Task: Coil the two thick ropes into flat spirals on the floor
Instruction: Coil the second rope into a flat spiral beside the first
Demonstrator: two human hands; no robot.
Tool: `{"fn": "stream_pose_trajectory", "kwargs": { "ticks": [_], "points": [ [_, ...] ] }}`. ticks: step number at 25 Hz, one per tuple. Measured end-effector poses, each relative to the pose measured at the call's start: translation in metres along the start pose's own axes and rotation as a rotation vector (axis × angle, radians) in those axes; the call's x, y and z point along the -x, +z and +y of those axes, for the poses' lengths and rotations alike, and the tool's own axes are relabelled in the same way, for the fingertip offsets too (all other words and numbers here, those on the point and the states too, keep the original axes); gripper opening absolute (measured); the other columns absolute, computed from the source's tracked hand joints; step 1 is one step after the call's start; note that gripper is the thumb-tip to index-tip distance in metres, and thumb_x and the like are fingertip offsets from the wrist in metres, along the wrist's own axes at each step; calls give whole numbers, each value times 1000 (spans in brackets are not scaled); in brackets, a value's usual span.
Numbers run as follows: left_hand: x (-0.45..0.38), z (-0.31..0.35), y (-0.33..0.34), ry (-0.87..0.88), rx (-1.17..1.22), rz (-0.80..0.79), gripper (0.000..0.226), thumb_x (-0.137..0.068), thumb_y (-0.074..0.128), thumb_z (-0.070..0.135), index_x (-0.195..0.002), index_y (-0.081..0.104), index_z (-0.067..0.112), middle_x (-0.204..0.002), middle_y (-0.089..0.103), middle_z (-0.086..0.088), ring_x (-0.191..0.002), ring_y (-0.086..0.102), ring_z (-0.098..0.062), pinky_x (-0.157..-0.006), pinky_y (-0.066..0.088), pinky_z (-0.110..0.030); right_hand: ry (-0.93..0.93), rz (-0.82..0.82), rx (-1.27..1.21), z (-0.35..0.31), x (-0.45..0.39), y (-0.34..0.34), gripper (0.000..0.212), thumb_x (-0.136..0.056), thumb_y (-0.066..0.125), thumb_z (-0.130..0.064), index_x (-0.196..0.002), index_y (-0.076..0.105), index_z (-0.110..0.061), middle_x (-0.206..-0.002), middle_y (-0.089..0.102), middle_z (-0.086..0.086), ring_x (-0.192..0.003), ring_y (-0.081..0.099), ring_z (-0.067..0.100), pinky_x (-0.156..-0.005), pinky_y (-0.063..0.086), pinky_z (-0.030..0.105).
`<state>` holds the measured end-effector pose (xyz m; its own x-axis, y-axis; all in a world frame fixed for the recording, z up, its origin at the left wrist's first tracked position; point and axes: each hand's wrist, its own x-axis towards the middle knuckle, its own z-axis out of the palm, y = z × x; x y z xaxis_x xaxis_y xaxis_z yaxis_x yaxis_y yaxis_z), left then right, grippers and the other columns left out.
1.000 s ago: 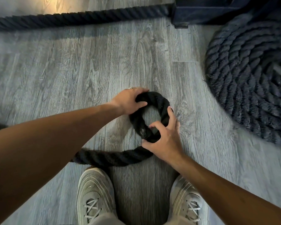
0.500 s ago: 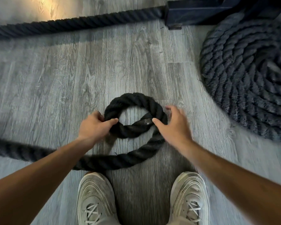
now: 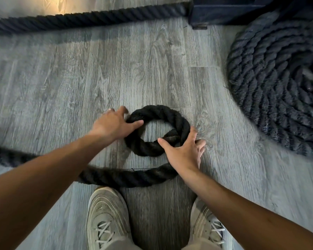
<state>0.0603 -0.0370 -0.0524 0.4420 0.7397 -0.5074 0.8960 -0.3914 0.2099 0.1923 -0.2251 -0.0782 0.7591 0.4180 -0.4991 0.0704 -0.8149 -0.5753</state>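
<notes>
A thick black rope [image 3: 163,112] forms one small ring on the grey wood floor in front of me, its end tucked inside at the lower right. My left hand [image 3: 112,124] grips the ring's left side, thumb over the strand. My right hand [image 3: 185,152] presses on the ring's lower right, fingers spread over the rope. From under my right hand the rope's tail [image 3: 126,176] curves left and runs out past my left forearm. At the right lies a second rope as a wide flat spiral [image 3: 278,83].
A straight stretch of rope [image 3: 90,18] runs along the far side into a dark block [image 3: 224,9]. My two grey sneakers [image 3: 107,219] stand just behind the tail. Bare floor [image 3: 79,78] lies between ring and far rope.
My left hand has moved up to the ring's upper left side, and my right hand has shifted down onto its lower right. The tail loop sits farther from the ring.
</notes>
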Motion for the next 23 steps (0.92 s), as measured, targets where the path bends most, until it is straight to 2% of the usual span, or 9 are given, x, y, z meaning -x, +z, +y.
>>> {"fn": "stream_pose_trajectory", "kwargs": {
  "ticks": [2,4,7,11,14,16,18,21,23],
  "points": [
    [-17,11,-8,177,-64,102,85,-85,55,74,-153,30,30,-136,53,-16,-122,56,-39,-100,49,-52,-9,1,-10,2,-1,1,118,-59,76,-74,-151,13,-38,-140,26,7,-138,26,31,-106,37,49],
    [-26,22,-8,327,-47,50,73,-93,57,57,-156,32,29,-138,57,-13,-123,57,-34,-102,47,-46,-23,0,0,2,-5,1,116,-60,76,-72,-151,14,-38,-140,25,7,-137,26,31,-105,37,48],
    [-21,19,0,240,17,91,54,-95,59,52,-139,49,23,-113,71,-11,-99,67,-29,-83,53,-39,-234,51,116,-11,-24,-6,105,-67,78,-58,-152,22,-33,-137,27,5,-130,29,28,-101,42,46],
    [12,-5,19,13,300,94,45,-87,68,55,-107,50,19,-86,71,-6,-74,69,-26,-66,57,-39,-634,-20,151,-39,-68,-23,74,-84,76,-39,-149,43,-27,-120,36,-3,-113,44,18,-98,49,36],
    [33,-5,36,7,274,155,46,-87,65,60,-97,47,20,-76,67,-1,-67,66,-21,-49,44,-28,-757,-31,169,-32,-85,-28,55,-95,63,-46,-146,51,-30,-117,42,-2,-109,46,17,-96,49,40],
    [34,-2,38,25,233,185,47,-89,61,62,-98,48,18,-77,69,-3,-67,66,-22,-51,47,-31,-750,84,341,-29,-91,-26,51,-101,41,-55,-148,47,-38,-119,43,1,-109,41,20,-96,40,42],
    [31,1,31,46,212,164,49,-90,58,63,-101,50,16,-76,71,-6,-69,69,-26,-62,57,-40,-609,136,538,-36,-96,-21,50,-103,24,-56,-150,39,-47,-117,38,0,-106,38,21,-96,33,45],
    [26,3,25,53,231,139,52,-90,59,62,-105,52,13,-78,70,-7,-70,70,-26,-70,60,-46,-376,54,584,-45,-99,-15,48,-103,15,-57,-149,30,-55,-122,37,4,-113,40,27,-103,26,49],
    [25,5,24,52,223,138,55,-91,59,62,-117,51,14,-81,70,-5,-71,70,-25,-74,60,-46,-337,-9,553,-45,-98,-15,50,-103,12,-58,-152,21,-55,-125,37,8,-118,42,30,-109,23,52]
  ]
}}
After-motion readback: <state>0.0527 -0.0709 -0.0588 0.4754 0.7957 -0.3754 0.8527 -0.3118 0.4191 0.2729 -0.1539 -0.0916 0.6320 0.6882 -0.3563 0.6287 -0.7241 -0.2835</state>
